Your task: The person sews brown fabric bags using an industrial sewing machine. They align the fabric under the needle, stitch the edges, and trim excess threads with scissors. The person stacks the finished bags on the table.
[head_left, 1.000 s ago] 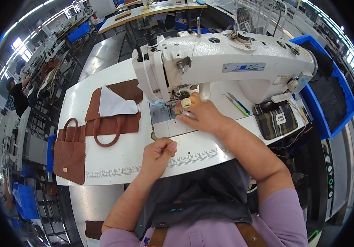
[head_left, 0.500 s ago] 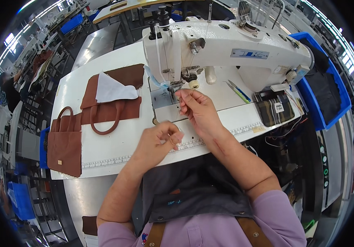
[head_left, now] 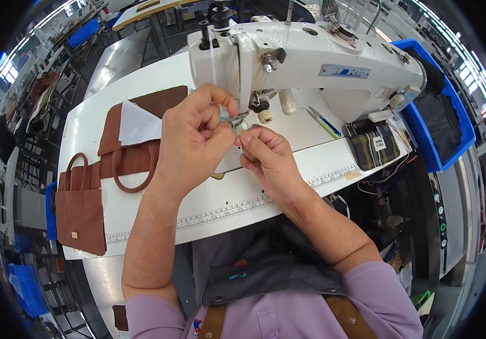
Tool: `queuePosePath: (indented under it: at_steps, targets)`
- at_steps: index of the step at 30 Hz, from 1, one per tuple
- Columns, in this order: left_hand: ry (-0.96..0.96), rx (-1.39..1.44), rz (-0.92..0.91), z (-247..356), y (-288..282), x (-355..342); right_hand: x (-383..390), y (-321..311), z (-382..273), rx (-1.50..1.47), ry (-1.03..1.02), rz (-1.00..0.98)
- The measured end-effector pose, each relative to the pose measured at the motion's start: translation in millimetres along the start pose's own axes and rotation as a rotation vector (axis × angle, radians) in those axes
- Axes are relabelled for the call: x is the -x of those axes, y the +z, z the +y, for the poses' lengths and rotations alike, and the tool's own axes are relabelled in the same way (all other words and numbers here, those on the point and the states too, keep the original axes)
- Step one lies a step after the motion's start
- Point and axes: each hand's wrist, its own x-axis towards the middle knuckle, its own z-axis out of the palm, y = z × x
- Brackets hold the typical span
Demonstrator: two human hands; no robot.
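A white industrial sewing machine (head_left: 305,56) stands on the white worktable, and both my hands meet in front of its needle area. My left hand (head_left: 192,141) is raised with thumb and forefinger bent together near the presser foot, and it covers most of the foot. Just right of it, my right hand (head_left: 268,158) pinches close to the left thumb. Whatever lies between the fingertips is too fine to make out. To the left lie brown leather-like bag pieces (head_left: 82,217) with rounded handles, and a white cloth piece (head_left: 138,125) rests on top, partly behind my left hand.
Tweezers and a cutter-like tool (head_left: 325,121) lie under the machine arm. A striped fabric pouch (head_left: 373,144) sits at the table's right. Beyond it stands a blue bin (head_left: 423,135) with dark material. A printed ruler (head_left: 214,212) runs along the front edge.
My left hand has risen from near the ruler to the needle area, beside the right hand. My right hand has dropped slightly. The view has shifted a little.
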Motion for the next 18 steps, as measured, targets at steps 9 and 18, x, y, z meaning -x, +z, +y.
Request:
queuePosePath:
  at_steps: [9,18]
  targets:
    - [0.224,-0.281,-0.03,-23,5,6,5,-10,7,-0.018,0.144,0.109]
    - [0.466,-0.745,0.089,-38,1,-1,-5,-10,7,-0.107,0.079,0.179]
